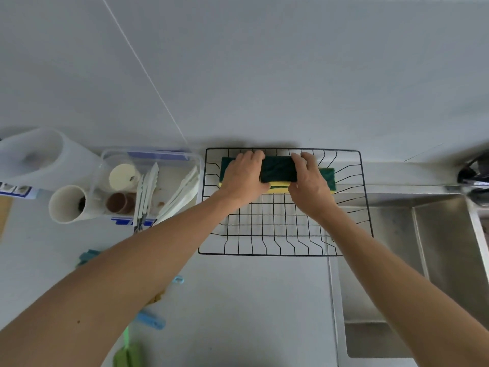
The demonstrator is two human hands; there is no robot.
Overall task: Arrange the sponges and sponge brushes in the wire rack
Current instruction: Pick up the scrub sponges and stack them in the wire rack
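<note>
A black wire rack (280, 254) lies on the grey counter, against the back wall. Along its far side lie green-and-yellow sponges in a row, one at the left (225, 165) and one at the right (327, 177). Both hands grip a dark green sponge (277, 169) on top of them in the middle: my left hand (242, 176) holds its left end, my right hand (308, 178) its right end. Partly hidden under my left forearm lie sponge brushes: a blue handle (152, 321), a green one (127, 352) and a teal piece (88, 256).
Left of the rack stands a clear plastic box (150, 154) with cups and white utensils, beside a white cup (70, 205) and a translucent jug (34, 154). A steel sink (436, 250) lies right of the rack, with a faucet (473, 176) at the far right.
</note>
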